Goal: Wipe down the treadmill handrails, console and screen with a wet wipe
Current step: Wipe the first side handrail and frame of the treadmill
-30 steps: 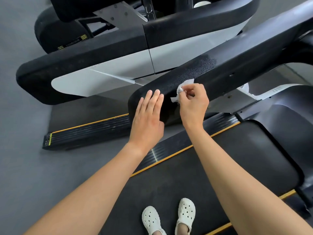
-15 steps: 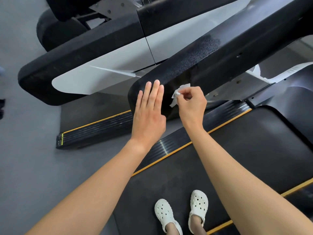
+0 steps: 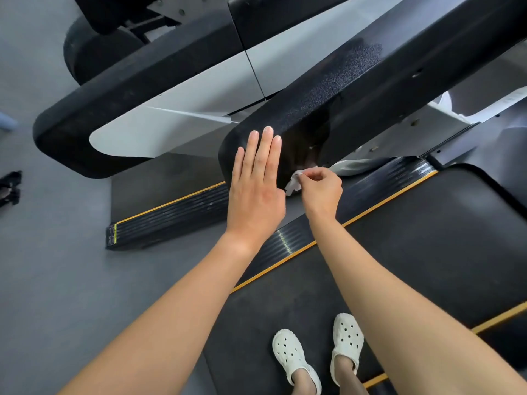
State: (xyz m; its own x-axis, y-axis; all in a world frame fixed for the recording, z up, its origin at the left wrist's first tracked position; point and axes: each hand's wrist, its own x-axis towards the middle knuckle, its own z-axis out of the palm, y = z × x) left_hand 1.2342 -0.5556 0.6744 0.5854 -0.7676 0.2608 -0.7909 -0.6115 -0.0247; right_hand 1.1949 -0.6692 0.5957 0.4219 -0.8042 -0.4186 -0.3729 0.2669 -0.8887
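Head camera, looking down: your left hand (image 3: 256, 192) is flat, fingers straight and together, laid against the rounded near end of the black handrail (image 3: 328, 104). Just right of it, your right hand (image 3: 320, 192) pinches the crumpled white wet wipe (image 3: 293, 182) between thumb and fingertips, the wipe touching the rail's lower edge. Nearer you, your white clogs (image 3: 291, 354) stand on the dark belt (image 3: 413, 238); far left, a neighbouring rail (image 3: 128, 89) hangs over grey floor (image 3: 57, 266)

pair of white rubber clogs with holes (image 3: 289, 356): side by side on the flat black running belt (image 3: 413, 238) | smooth grey floor (image 3: 57, 280): left of clogs | small black thing (image 3: 10, 186): on floor, far left of clogs
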